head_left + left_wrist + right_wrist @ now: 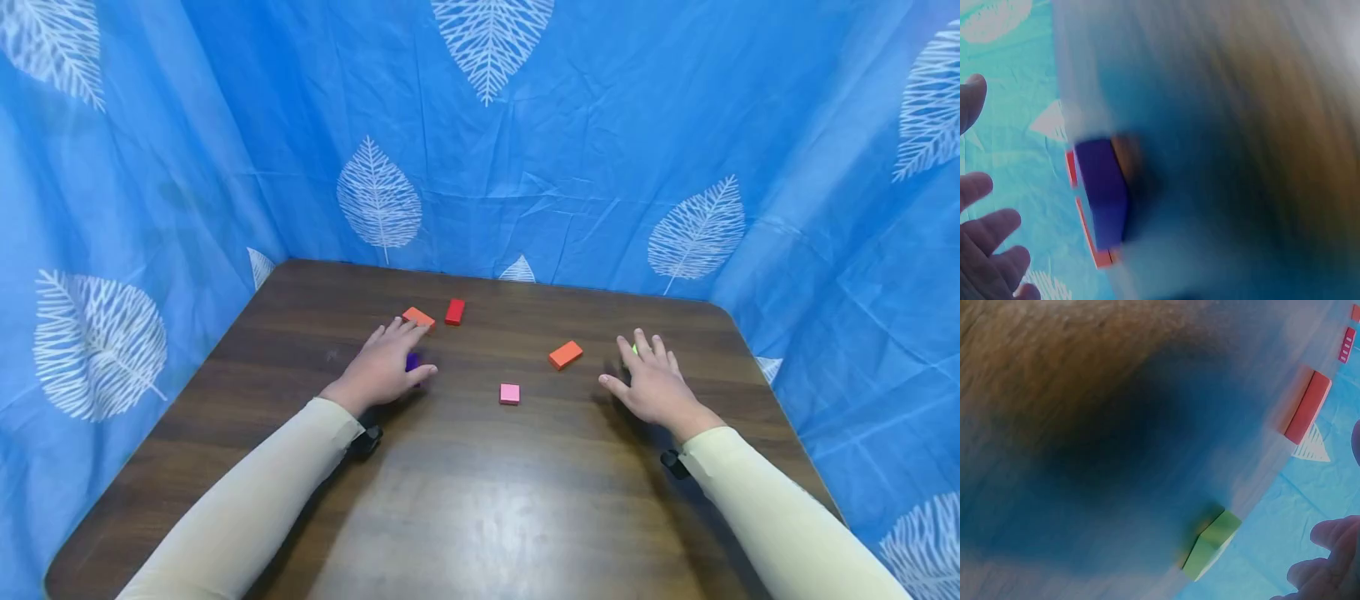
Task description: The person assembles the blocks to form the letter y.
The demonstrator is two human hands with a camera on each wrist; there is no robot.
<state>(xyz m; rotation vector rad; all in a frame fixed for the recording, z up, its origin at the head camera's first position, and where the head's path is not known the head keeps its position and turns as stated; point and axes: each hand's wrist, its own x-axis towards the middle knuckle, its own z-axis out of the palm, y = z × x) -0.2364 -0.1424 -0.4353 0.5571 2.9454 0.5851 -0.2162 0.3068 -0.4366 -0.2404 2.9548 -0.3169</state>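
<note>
My left hand (381, 368), fingers spread, hovers over the left part of the table and partly covers a purple block (412, 362). In the left wrist view this purple block (1104, 194) stands apart from the fingers. Just past the left fingertips lies an orange block (420, 317), with a red block (454, 312) to its right. On the right, my right hand (654, 387) spreads its fingers over a green block (635, 349), mostly hidden in the head view. The right wrist view shows the green block (1212, 544) away from the fingers. Neither hand holds anything.
Between the hands lie a pink block (509, 394) and, farther back, a second orange block (566, 355). The dark wooden table (480, 492) has rounded corners. A blue curtain (585, 150) with white leaf prints hangs behind it and on both sides.
</note>
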